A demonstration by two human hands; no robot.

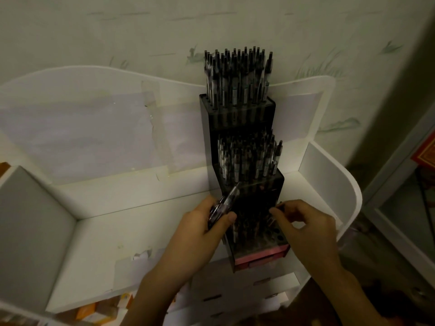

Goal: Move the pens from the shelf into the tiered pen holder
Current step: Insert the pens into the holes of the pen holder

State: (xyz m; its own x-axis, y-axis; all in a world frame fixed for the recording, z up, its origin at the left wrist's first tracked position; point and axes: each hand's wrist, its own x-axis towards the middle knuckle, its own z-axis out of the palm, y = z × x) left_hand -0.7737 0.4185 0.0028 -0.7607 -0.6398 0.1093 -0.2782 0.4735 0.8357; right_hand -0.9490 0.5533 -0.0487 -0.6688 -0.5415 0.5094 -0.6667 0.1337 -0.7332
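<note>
From up here I look down on a pale papered wall (117, 31) with faint green brush marks, and against it the white shelf unit (98, 231) with a curved back panel and rounded side walls; sheets of clear tape (150, 128) patch the back panel on its left half. To the far right edge a red and gold patterned thing (426, 151) shows, too cut off for me to name. Below the shelf's front edge, at the lower left, I see orange and white cartons (94, 310), blurred. On the shelf board, toward its right end and against the back panel, stands the dark, smoky, tiered pen holder (240, 114), stepping down in three levels toward me, with a pink strip (261, 254) along its lowest front edge. The top tier and the middle tier are packed with upright dark pens with clear barrels (237, 74); the lowest tier shows some open round holes near its right front corner. My left hand (200, 234) grips a small bundle of pens (226, 201), slanting up and to the right in front of the holder's middle tier, partly blocking my sight of the lowest tier. My right hand (303, 224) hangs over the lowest tier's right side, its fingertips pinching a single dark pen (279, 205), mostly hidden.
</note>
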